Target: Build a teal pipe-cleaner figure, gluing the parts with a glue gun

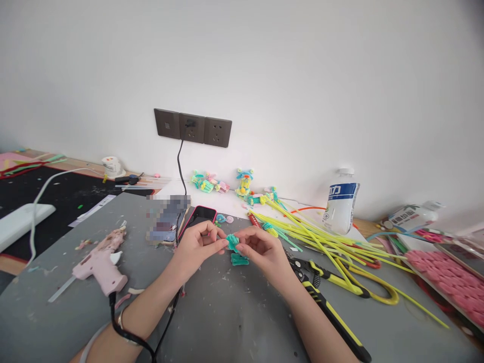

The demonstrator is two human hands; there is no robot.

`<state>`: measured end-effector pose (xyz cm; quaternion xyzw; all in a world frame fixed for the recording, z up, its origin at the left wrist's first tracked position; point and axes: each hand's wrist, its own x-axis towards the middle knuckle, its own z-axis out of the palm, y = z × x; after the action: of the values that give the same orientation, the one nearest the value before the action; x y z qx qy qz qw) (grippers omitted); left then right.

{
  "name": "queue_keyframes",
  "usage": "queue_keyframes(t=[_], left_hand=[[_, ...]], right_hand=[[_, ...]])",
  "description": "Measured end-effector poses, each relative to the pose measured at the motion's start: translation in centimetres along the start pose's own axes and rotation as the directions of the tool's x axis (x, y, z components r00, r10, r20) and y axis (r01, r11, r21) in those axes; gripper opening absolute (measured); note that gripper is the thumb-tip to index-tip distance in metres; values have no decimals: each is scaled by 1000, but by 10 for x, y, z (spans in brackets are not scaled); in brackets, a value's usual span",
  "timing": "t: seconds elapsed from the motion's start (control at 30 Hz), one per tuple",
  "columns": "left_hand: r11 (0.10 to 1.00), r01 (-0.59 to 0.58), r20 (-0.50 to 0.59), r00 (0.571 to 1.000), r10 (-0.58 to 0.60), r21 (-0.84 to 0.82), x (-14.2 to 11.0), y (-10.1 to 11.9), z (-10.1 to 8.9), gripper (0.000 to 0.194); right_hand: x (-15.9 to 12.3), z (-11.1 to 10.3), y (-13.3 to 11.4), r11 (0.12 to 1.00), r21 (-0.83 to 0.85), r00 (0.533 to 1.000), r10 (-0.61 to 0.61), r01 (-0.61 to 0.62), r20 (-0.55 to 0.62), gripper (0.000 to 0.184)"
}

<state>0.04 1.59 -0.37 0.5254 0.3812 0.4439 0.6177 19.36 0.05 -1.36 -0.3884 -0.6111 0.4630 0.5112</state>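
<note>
Between the fingertips of both hands is a small teal fuzzy piece, bent from what looks like pipe cleaner. My left hand pinches its left side with thumb and forefinger. On the other side my right hand grips it with thumb and fingers. Just below it, a second teal folded piece lies on the grey mat. Fingertips hide part of the held piece.
A pink hot glue gun lies left, its black cord crossing by my left forearm. Right are yellow pipe cleaners, yellow-black pliers and a white bottle. Behind stand a phone and small fuzzy figures, under a wall socket.
</note>
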Motion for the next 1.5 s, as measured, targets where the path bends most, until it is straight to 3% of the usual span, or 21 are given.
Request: queue_keyframes(t=[1.5], left_hand=[[998,-30,27,999,31,-55,0,0,-1,34]], right_hand=[[-1,-2,3,993,109,997,47,-54,63,15]])
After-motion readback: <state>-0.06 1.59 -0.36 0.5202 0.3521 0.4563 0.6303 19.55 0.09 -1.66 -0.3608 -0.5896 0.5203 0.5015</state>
